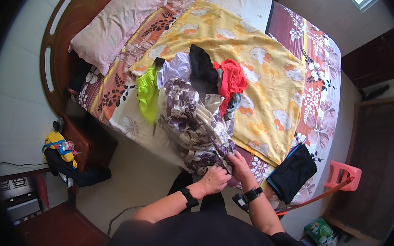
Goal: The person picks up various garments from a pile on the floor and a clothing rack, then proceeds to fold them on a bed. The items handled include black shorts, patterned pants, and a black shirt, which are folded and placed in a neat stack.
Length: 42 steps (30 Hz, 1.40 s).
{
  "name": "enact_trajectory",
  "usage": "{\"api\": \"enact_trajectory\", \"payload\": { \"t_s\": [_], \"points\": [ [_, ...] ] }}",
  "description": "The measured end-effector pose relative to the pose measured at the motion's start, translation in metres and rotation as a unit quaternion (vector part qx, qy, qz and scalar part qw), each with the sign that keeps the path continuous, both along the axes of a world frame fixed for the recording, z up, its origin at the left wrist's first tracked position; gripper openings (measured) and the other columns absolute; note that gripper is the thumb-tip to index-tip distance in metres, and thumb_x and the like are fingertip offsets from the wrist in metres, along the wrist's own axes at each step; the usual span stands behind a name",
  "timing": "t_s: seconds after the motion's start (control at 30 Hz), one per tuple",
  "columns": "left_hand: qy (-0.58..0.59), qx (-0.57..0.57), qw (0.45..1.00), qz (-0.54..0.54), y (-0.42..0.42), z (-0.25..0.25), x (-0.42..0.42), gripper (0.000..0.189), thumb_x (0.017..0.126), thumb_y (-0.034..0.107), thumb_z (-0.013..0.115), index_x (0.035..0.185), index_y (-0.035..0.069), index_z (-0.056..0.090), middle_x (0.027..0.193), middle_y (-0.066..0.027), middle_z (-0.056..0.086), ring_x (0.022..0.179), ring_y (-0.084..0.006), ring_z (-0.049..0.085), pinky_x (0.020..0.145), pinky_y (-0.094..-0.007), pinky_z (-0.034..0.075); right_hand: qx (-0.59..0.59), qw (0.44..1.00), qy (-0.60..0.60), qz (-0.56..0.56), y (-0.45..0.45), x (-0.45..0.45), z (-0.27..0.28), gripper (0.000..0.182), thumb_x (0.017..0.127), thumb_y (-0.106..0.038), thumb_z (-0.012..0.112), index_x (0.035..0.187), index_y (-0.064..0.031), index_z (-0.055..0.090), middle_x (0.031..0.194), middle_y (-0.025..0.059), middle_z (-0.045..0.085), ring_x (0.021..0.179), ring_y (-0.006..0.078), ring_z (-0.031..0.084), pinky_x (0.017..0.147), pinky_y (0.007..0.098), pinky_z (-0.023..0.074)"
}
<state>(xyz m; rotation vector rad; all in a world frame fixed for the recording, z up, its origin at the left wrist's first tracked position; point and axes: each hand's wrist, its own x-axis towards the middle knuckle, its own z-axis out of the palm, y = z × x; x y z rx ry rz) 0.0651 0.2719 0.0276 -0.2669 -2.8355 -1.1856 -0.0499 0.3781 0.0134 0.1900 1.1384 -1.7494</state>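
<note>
A purple, white and beige flower-patterned garment stretches from the clothes pile down to the bed's near edge. At its lower end, my left hand grips the bunched fabric. My right hand holds the same garment just to the right, with the fingers partly hidden by cloth. Beyond it lie yellow-green shorts, a pale lavender garment, a black garment and a red garment. Several of these overlap, so their full shapes are hidden.
A yellow cartoon-print blanket covers the bed's middle. Folded dark clothing rests at the bed's right corner. A pillow lies by the wooden headboard. A nightstand stands left, and a pink plastic stool right.
</note>
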Motion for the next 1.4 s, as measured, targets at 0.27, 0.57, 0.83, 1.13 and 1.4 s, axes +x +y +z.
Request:
{"api": "enact_trajectory", "payload": {
  "t_s": [0.27,0.57,0.83,1.13,1.4],
  "points": [
    [-0.234,0.453,0.807,0.298,-0.067,-0.035,0.027,0.038,0.081,0.038,0.065,0.099,0.005,0.057,0.104,-0.0097,0.058,0.097,-0.0248,0.053,0.08,-0.037,0.045,-0.008,1.0,0.025,-0.013,-0.023,-0.01,0.084,0.023,0.084,0.001,0.049,0.103,0.0048,0.061,0.095,0.0078,0.066,0.082,0.0146,0.063,0.073,0.0272,0.0508],
    [-0.077,0.656,0.655,0.368,-0.154,-0.063,-0.02,0.056,0.089,0.045,0.05,0.129,0.006,0.047,0.129,-0.0168,0.051,0.116,-0.0323,0.051,0.096,-0.0496,0.042,0.037,0.945,0.285,-0.156,0.003,-0.006,0.246,0.035,0.066,-0.011,0.052,0.097,0.0068,0.053,0.095,0.0198,0.063,0.082,0.0272,0.063,0.081,0.0386,0.0526],
    [0.042,0.792,0.489,0.362,-0.228,0.068,-0.073,0.032,0.094,0.027,0.047,0.114,0.003,0.057,0.095,-0.0108,0.065,0.088,-0.024,0.063,0.081,-0.0405,0.053,0.077,0.845,0.406,-0.339,0.16,-0.045,0.255,0.08,0.086,-0.061,0.045,0.141,-0.0048,0.026,0.142,0.0163,0.034,0.128,0.0279,0.037,0.107,0.0465,0.0313],
    [0.162,0.696,0.61,0.343,-0.347,0.2,-0.054,0.032,0.091,0.028,0.058,0.111,0.002,0.058,0.107,-0.008,0.063,0.096,-0.0211,0.061,0.088,-0.0352,0.048,0.191,0.782,0.479,-0.35,0.142,-0.077,0.261,0.032,0.095,-0.024,0.041,0.117,-0.0044,0.053,0.112,0.0106,0.059,0.099,0.021,0.058,0.091,0.0325,0.0448],
    [0.086,0.509,0.774,0.366,-0.34,0.207,-0.049,0.02,0.09,0.018,0.06,0.097,0.0,0.064,0.09,-0.0055,0.066,0.075,-0.0137,0.063,0.069,-0.0275,0.051,0.273,0.814,0.455,-0.236,0.121,-0.079,0.098,0.018,0.084,-0.003,0.047,0.087,0.003,0.064,0.079,0.0006,0.063,0.068,0.0112,0.057,0.063,0.0256,0.0458]
  ]
}}
